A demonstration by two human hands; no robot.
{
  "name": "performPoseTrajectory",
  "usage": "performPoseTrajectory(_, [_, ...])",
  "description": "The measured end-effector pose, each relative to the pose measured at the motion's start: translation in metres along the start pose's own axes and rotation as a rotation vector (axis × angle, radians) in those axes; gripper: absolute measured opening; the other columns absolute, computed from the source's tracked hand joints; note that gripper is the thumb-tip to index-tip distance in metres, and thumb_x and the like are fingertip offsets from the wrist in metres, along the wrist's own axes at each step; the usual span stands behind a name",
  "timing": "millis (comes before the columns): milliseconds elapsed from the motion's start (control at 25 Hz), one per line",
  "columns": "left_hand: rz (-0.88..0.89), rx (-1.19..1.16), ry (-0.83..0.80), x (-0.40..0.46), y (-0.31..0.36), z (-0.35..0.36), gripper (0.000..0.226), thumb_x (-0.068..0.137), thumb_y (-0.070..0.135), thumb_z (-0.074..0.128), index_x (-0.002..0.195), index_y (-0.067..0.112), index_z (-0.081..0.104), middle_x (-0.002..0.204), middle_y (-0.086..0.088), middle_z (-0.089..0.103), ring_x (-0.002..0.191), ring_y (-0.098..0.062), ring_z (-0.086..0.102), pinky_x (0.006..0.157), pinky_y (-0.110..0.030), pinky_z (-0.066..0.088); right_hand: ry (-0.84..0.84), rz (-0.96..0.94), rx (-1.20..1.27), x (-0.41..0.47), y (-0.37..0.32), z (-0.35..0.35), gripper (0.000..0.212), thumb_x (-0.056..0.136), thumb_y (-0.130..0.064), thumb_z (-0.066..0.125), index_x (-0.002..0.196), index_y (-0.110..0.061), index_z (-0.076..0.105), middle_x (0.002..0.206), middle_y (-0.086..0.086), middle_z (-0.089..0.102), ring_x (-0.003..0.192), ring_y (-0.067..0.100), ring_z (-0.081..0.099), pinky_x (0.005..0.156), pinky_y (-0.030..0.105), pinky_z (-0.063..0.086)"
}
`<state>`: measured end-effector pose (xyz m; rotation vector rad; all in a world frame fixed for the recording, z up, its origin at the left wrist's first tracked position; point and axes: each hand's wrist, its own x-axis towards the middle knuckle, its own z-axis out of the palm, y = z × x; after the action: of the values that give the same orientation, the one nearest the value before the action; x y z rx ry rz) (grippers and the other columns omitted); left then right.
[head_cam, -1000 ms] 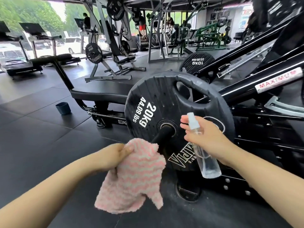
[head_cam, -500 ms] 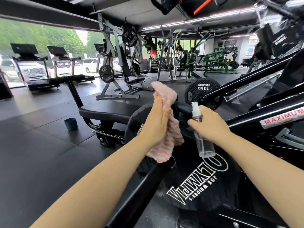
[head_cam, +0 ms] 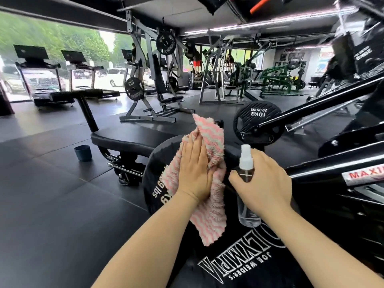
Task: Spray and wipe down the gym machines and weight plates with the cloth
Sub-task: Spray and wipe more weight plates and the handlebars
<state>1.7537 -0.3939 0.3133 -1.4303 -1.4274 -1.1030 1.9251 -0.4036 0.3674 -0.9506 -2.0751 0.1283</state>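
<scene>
Cloth (head_cam: 209, 183), pink and white: spread on the upper face of the big weight plate (head_cam: 153, 183), pressed flat under the left hand (head_cam: 195, 173), fingers straight and together. Spray bottle (head_cam: 247, 183), clear: upright, gripped in the right hand (head_cam: 264, 183), just right of the cloth, over the plate.

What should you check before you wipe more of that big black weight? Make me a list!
1. Cloth lies on the big weight plate: ok.
2. Left hand presses flat on the cloth: ok.
3. Right hand grips the spray bottle: ok.
4. Liquid left in the bottle: cannot tell.
5. Plate wet from spray: cannot tell.
6. Nozzle turned away from the face: cannot tell.
</scene>
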Motion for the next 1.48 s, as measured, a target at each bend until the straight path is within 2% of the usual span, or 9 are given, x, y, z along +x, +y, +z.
performPoseTrajectory(160, [-0.062,0.176,-0.411,-0.037,-0.046,0.000,0.069,0.096,0.049,0.006,0.146,0.007,0.027,0.136,-0.021,0.036,0.141,-0.031,0.017,0.116,-0.039,0.011,0.001,0.061,0.047,-0.004,0.002,0.001,0.025,0.074,-0.039,0.057,0.076,-0.028,0.035,0.068,-0.013,0.041,0.070,0.016,0.040,0.057,0.033,0.021])
performPoseTrajectory(240, [-0.070,0.185,-0.582,-0.052,-0.072,-0.014,0.087,0.094,0.051,-0.007,0.112,0.003,0.063,0.101,-0.020,0.063,0.104,-0.038,0.058,0.093,-0.047,0.040,0.023,0.103,0.048,-0.010,0.001,0.003,0.022,0.075,-0.038,0.058,0.075,-0.025,0.040,0.070,-0.009,0.050,0.068,0.017,0.045,0.055,0.028,0.028])
performPoseTrajectory(360, [0.111,0.206,-0.437,-0.057,-0.075,-0.030,0.053,0.089,0.018,0.021,0.058,0.006,0.062,0.054,-0.012,0.056,0.057,-0.033,0.058,0.070,-0.043,0.039,0.043,0.210,0.054,-0.012,0.000,0.003,0.035,0.065,-0.041,0.050,0.090,-0.016,0.054,0.078,-0.004,0.059,0.074,0.022,0.053,0.064,0.034,0.037])
performPoseTrajectory(600, [0.177,-0.257,-0.106,0.008,-0.024,-0.009,0.055,0.082,0.026,0.041,0.130,-0.003,0.042,0.129,-0.027,0.053,0.128,-0.033,0.029,0.114,-0.040,0.010,0.065,0.228,-0.039,0.002,-0.042,0.021,0.065,0.065,-0.041,0.050,0.126,-0.019,0.054,0.120,0.000,0.060,0.119,0.024,0.050,0.115,0.051,0.017])
performPoseTrajectory(720, [0.293,-0.256,-0.120,0.017,-0.017,0.006,0.060,0.086,0.034,0.042,0.140,0.009,0.035,0.148,-0.008,0.033,0.143,-0.023,0.012,0.118,-0.038,-0.005,0.196,0.352,0.179,0.019,-0.053,0.030,0.046,0.055,-0.053,0.046,0.091,-0.027,0.058,0.084,-0.004,0.062,0.099,0.034,0.057,0.105,0.054,0.032])
performPoseTrajectory(920, [0.330,-0.316,-0.084,-0.014,-0.038,0.005,0.069,0.092,0.029,0.042,0.149,0.004,0.012,0.150,-0.013,0.022,0.146,-0.026,0.001,0.118,-0.044,0.003,0.260,0.404,0.191,0.015,-0.055,0.037,0.047,0.061,-0.039,0.055,0.106,-0.027,0.060,0.073,-0.011,0.056,0.081,0.023,0.056,0.091,0.050,0.044])
performPoseTrajectory(1200, [0.426,-0.070,-0.444,-0.097,-0.097,-0.018,0.042,0.098,0.020,0.034,0.123,-0.006,0.055,0.124,-0.032,0.054,0.132,-0.041,0.032,0.117,-0.047,0.011,0.185,0.329,0.112,0.008,-0.056,0.034,0.037,0.063,-0.044,0.051,0.092,-0.023,0.057,0.085,-0.002,0.063,0.090,0.027,0.057,0.097,0.050,0.039])
performPoseTrajectory(1360, [-0.082,-0.186,-0.791,-0.070,-0.098,-0.074,0.034,0.095,0.042,0.039,0.085,0.015,0.058,0.067,-0.007,0.058,0.065,-0.003,0.057,0.100,-0.008,0.033,0.089,0.184,-0.188,0.016,-0.060,0.029,0.039,0.070,-0.036,0.051,0.097,-0.009,0.056,0.079,-0.002,0.054,0.083,0.021,0.050,0.114,0.046,0.019])
performPoseTrajectory(1480, [-0.380,-0.120,-0.889,-0.010,-0.081,-0.068,0.051,0.093,0.018,0.048,0.136,-0.008,0.037,0.133,-0.027,0.046,0.126,-0.036,0.041,0.111,-0.038,0.027,0.011,0.130,-0.202,0.039,-0.077,0.035,0.016,0.078,-0.035,0.056,0.078,-0.026,0.043,0.074,-0.011,0.044,0.084,0.016,0.044,0.117,0.041,0.008])
